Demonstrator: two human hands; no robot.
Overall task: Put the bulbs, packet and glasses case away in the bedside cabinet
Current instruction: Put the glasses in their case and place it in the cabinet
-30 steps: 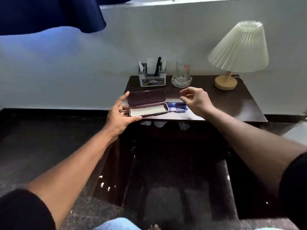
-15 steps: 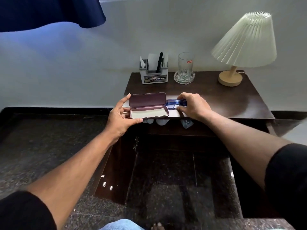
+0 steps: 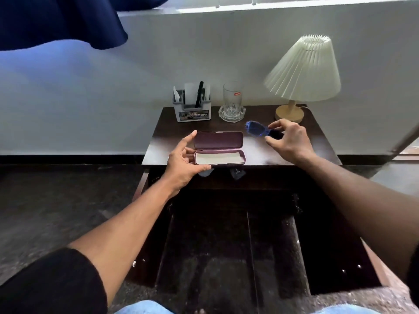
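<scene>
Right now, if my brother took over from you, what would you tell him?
Left hand grips the left end of the open glasses case, at the front edge of the cabinet top.
Right hand pinches the blue glasses, held above the top, right of the case.
Done: case is open.
Left: glasses in, shut case, store it in the cabinet.
Bulbs and packet: cannot tell where.

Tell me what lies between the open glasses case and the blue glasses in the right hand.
Head view: only bare cabinet top between the glasses case and the blue glasses the right hand pinches.
</scene>
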